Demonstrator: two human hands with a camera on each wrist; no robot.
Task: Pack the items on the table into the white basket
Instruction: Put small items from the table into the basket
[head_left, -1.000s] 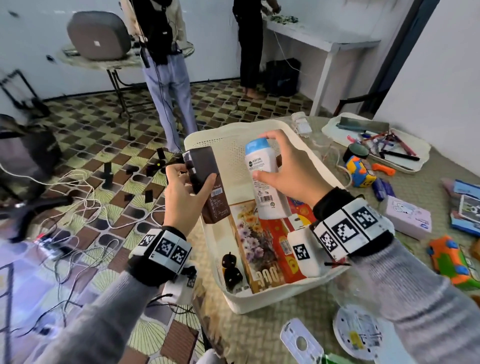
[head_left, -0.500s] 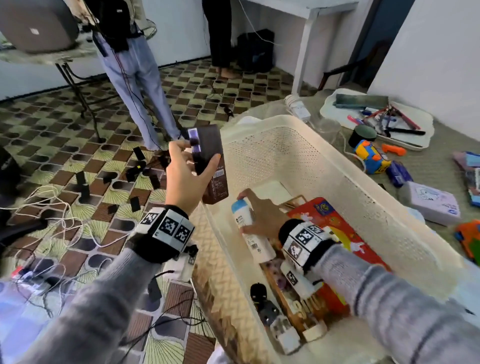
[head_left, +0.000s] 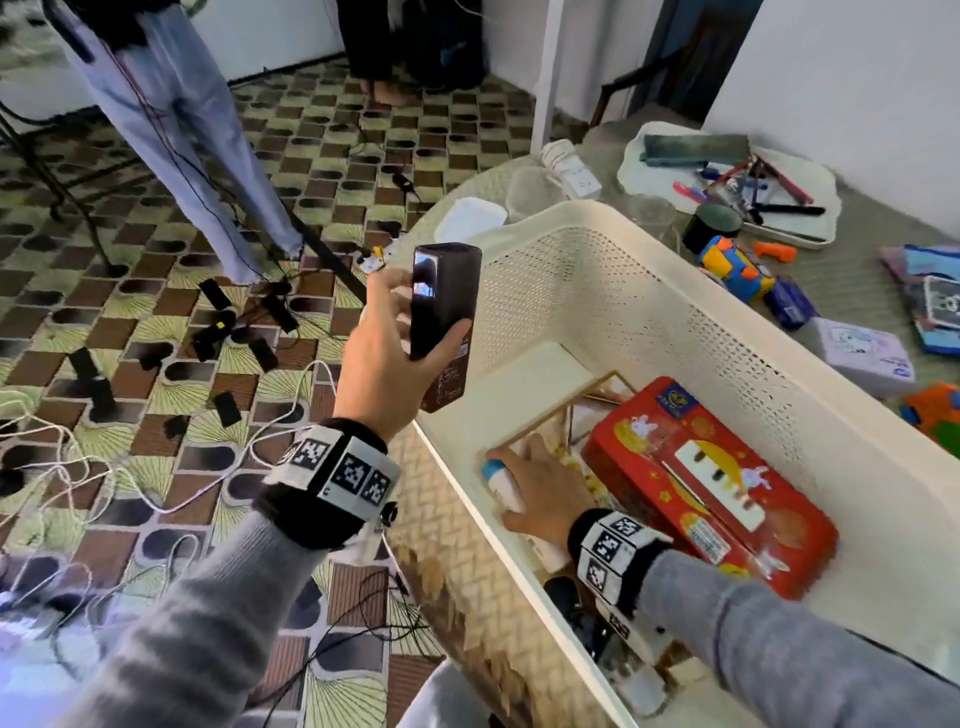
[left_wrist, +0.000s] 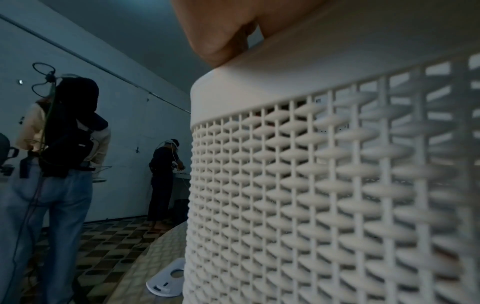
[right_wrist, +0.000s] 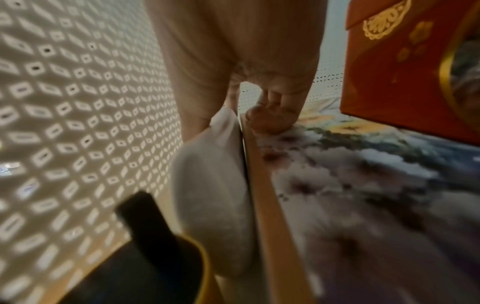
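My left hand grips a dark brown box upright, just outside the near-left rim of the white basket. Deep inside the basket my right hand holds a white bottle with a blue cap, which lies along the left wall. In the right wrist view the bottle lies between the perforated wall and the wooden frame of a flower picture. A red box rests on that picture. In the left wrist view the basket wall fills the frame.
On the table right of the basket lie a colourful toy, a lilac box, books and a white tray of pens. A power strip and a lid sit behind the basket. Two people stand on the cable-strewn tiled floor.
My right hand has carried the white bottle from above the basket down to its bottom beside the left wall. My left hand has kept the brown box raised near the rim.
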